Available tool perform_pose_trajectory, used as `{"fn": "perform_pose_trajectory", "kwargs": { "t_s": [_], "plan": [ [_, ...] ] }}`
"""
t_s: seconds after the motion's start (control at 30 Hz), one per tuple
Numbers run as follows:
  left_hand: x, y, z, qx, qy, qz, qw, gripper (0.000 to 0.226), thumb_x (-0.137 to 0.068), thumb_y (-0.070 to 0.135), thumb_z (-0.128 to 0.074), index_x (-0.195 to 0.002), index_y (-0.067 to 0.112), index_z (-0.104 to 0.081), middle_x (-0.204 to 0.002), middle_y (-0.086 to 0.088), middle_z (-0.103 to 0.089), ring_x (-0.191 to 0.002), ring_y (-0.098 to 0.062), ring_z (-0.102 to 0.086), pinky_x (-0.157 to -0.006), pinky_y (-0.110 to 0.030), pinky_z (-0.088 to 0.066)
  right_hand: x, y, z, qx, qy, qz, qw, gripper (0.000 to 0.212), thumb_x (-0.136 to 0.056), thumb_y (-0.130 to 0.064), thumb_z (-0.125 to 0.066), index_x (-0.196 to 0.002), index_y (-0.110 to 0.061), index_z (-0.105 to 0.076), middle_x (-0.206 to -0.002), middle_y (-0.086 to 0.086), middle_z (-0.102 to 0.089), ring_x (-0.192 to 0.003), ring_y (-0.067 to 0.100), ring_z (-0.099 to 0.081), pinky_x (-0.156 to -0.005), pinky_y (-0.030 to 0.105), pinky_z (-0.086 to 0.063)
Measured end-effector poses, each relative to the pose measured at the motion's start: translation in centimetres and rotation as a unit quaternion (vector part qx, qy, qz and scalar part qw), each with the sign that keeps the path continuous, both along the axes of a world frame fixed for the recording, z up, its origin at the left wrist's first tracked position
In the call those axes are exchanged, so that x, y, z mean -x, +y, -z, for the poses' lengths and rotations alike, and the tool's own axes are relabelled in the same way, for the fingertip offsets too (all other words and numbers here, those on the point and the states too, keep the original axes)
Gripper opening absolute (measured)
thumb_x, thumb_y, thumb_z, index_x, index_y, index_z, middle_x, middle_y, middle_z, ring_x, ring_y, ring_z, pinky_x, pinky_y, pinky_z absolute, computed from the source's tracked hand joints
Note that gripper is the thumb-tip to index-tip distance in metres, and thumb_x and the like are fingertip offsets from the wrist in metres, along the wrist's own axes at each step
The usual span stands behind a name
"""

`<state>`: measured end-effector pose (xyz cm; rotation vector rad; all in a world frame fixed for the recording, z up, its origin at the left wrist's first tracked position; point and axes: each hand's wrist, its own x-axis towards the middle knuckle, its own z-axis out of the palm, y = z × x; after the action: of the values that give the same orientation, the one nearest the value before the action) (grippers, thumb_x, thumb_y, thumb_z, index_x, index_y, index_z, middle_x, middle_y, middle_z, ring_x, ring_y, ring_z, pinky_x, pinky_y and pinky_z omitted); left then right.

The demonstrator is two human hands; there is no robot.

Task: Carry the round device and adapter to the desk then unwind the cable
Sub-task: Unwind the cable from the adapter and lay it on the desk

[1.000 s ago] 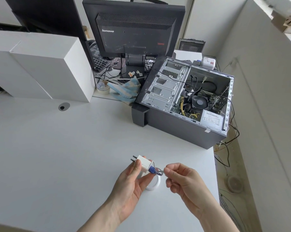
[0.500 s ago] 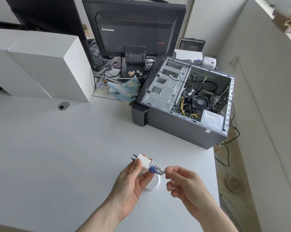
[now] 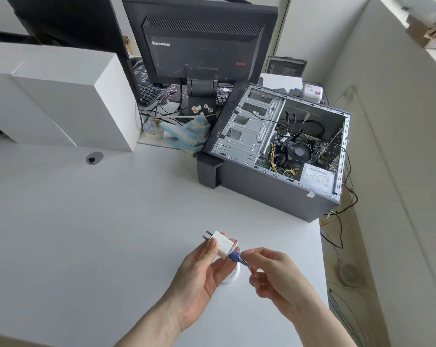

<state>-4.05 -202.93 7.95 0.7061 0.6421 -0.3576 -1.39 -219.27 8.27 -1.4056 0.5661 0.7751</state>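
My left hand (image 3: pixel 202 274) holds a white plug adapter (image 3: pixel 221 244) above the white desk (image 3: pixel 86 221), its two metal prongs pointing up and left. My right hand (image 3: pixel 274 276) pinches the blue connector (image 3: pixel 236 257) of the cable where it meets the adapter. A short loop of white cable (image 3: pixel 235 242) shows beside the adapter. The round white device (image 3: pixel 233 275) is partly hidden under my left fingers, low over the desk; I cannot tell whether it rests on it.
An open black computer case (image 3: pixel 274 156) lies on its side at the back right. A Lenovo monitor (image 3: pixel 199 41), a keyboard (image 3: pixel 149 92), a tape roll (image 3: pixel 153 130) and a blue cloth (image 3: pixel 187 134) are behind. White boxes (image 3: pixel 61 96) stand left. The desk edge (image 3: pixel 323 271) runs close on the right.
Both hands stay nearly in place. My right fingers have shifted closer along the blue connector toward the adapter, and the adapter has tilted slightly.
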Motion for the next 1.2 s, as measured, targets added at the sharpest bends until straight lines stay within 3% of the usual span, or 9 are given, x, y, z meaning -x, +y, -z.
{"fn": "perform_pose_trajectory", "kwargs": {
  "t_s": [0.27,0.4,0.63,0.87,0.97,1.2],
  "plan": [
    [0.4,0.3,-0.2,0.005,-0.017,0.016,1.000,0.050,-0.085,0.029,-0.059,-0.127,0.001,-0.062,-0.125,-0.013,-0.072,-0.117,-0.027,-0.069,-0.092,-0.033,-0.059,-0.1,0.3,0.1,-0.029,0.038,-0.004,0.999,0.016,-0.089,-0.010,-0.066,-0.095,0.003,-0.074,-0.088,0.013,-0.064,-0.049,0.019,-0.052,-0.042,0.024,-0.036],
    [0.4,0.4,-0.4,0.003,-0.023,0.018,1.000,0.051,-0.085,0.029,-0.059,-0.126,0.000,-0.063,-0.126,-0.015,-0.072,-0.114,-0.026,-0.070,-0.086,-0.031,-0.061,-0.1,0.3,0.0,-0.092,0.092,0.028,0.991,0.015,-0.094,-0.017,-0.065,-0.096,-0.003,-0.069,-0.085,0.012,-0.068,-0.050,0.019,-0.056,-0.039,0.023,-0.039],
    [0.8,0.4,-0.4,0.012,-0.030,0.036,0.999,0.048,-0.090,0.028,-0.057,-0.129,-0.001,-0.061,-0.126,-0.016,-0.071,-0.119,-0.028,-0.068,-0.091,-0.033,-0.059,0.1,0.3,0.2,-0.143,0.133,0.054,0.979,0.015,-0.095,-0.017,-0.066,-0.096,-0.004,-0.073,-0.075,0.008,-0.069,-0.045,0.014,-0.055,-0.035,0.019,-0.039],
    [0.7,0.7,-0.1,-0.001,-0.026,0.023,0.999,0.049,-0.085,0.028,-0.060,-0.124,0.000,-0.064,-0.122,-0.016,-0.073,-0.112,-0.029,-0.071,-0.086,-0.032,-0.061,-0.3,0.0,0.6,-0.141,0.072,0.115,0.981,0.004,-0.090,-0.009,-0.070,-0.090,-0.006,-0.068,-0.068,0.003,-0.064,-0.047,0.009,-0.048,-0.037,0.017,-0.034],
    [0.6,0.9,0.2,-0.003,-0.022,0.001,1.000,0.046,-0.084,0.027,-0.061,-0.122,0.000,-0.064,-0.121,-0.016,-0.074,-0.108,-0.029,-0.072,-0.088,-0.033,-0.061,-0.5,-0.5,0.4,-0.148,0.040,0.136,0.979,0.017,-0.083,-0.010,-0.076,-0.098,-0.006,-0.072,-0.075,0.002,-0.065,-0.052,0.009,-0.049,-0.038,0.018,-0.037],
    [-0.4,1.5,0.6,-0.001,-0.010,-0.063,0.998,0.035,-0.099,0.022,-0.052,-0.123,0.000,-0.063,-0.124,-0.021,-0.071,-0.099,-0.025,-0.075,-0.087,-0.031,-0.061,-0.5,-0.7,-1.2,-0.187,0.004,0.117,0.975,0.017,-0.082,-0.009,-0.071,-0.095,-0.001,-0.080,-0.078,0.006,-0.066,-0.049,0.010,-0.055,-0.037,0.016,-0.041]
  ]
}}
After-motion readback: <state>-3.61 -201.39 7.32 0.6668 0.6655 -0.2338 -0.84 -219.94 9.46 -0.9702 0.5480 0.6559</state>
